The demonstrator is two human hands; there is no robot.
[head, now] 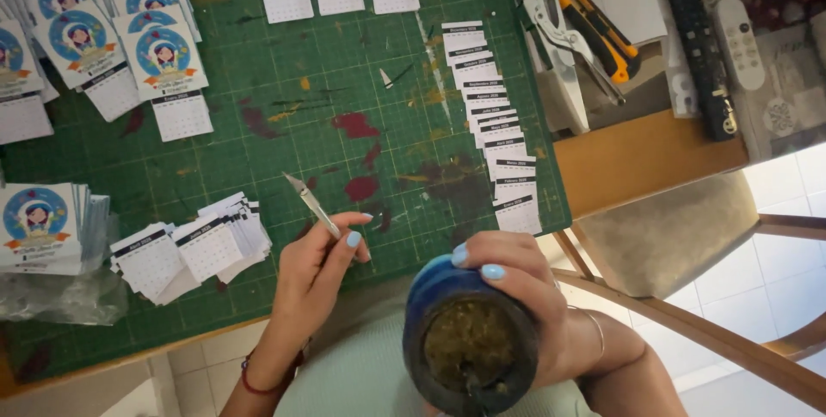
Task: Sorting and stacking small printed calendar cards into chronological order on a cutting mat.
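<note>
Left hand [318, 266] pinches a craft knife [310, 203], blade angled up-left over the green cutting mat [344, 64]. Right hand [525, 296] wraps its fingers around a blue cup [469, 344] of herbs, near edge, right of the knife.

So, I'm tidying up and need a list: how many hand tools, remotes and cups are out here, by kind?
Craft knife: 1
Orange utility knives: 2
White-handled pliers: 1
Remote controls: 2
Blue gourd cup: 1
Total: 7
</note>
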